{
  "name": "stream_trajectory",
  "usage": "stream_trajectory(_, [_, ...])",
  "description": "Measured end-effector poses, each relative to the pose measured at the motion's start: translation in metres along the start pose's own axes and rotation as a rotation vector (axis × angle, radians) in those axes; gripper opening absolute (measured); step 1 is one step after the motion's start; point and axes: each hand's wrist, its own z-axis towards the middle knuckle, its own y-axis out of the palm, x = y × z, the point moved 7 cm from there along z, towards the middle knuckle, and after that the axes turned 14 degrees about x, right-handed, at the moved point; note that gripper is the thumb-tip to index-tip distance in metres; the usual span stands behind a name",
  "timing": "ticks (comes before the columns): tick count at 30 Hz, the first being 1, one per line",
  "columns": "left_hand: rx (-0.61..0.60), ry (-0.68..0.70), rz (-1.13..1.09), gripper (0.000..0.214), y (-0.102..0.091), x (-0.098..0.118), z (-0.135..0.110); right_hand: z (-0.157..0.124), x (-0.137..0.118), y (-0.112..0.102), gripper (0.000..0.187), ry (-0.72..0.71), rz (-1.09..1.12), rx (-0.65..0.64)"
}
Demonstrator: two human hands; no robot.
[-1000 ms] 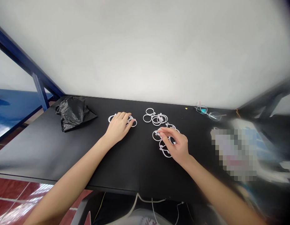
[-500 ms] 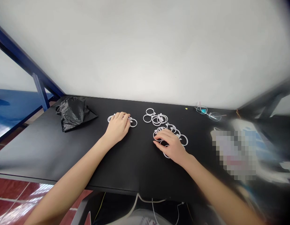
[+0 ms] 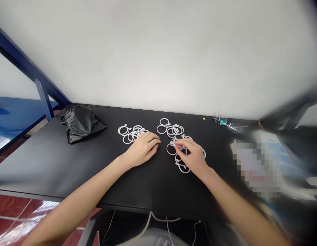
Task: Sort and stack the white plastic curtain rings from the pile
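Three clusters of white plastic rings lie on the black table [image 3: 45,164]. My left hand [image 3: 143,150] rests palm down with fingers stretched flat, just right of the left cluster of rings [image 3: 130,133] and holding nothing. My right hand [image 3: 191,155] lies on the near right cluster of rings [image 3: 182,165], its thumb and fingers pinched on one white ring [image 3: 172,147] at that cluster's left edge. A third cluster of rings [image 3: 170,129] sits a little farther back between the hands.
A crumpled black plastic bag [image 3: 80,123] lies at the back left. A pair of glasses [image 3: 229,124] sits at the back right by the white wall. Blurred items fill the right side. Blue metal frame bars stand at left.
My left hand slid right off the left cluster, leaving its rings uncovered. My right hand shifted on the near right cluster and now pinches a ring at its left edge.
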Motion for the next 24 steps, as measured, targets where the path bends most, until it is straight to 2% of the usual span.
stream_trajectory(5, [0.033, -0.096, -0.151, 0.023, -0.004, 0.005, 0.002, 0.003, -0.01, -0.019, 0.015, -0.056, 0.026, 0.233])
stream_trajectory(7, [0.027, -0.147, -0.222, 0.025, -0.003, 0.008, 0.002, 0.002, -0.013, -0.023, 0.02, -0.084, 0.047, 0.289])
stream_trajectory(11, [-0.003, -0.215, -0.343, 0.032, 0.001, 0.013, -0.001, -0.003, -0.017, -0.024, 0.026, -0.124, 0.089, 0.325])
stream_trajectory(17, [-0.028, -0.295, -0.514, 0.049, 0.01, 0.016, -0.003, -0.006, -0.021, -0.03, 0.024, -0.111, 0.117, 0.384])
stream_trajectory(21, [-0.068, -0.391, -0.648, 0.054, 0.017, 0.022, -0.002, -0.006, -0.027, -0.031, 0.023, -0.089, 0.157, 0.387])
stream_trajectory(24, [-0.141, -0.465, -0.752, 0.049, 0.023, 0.028, -0.003, -0.007, -0.034, -0.028, 0.027, -0.095, 0.18, 0.38])
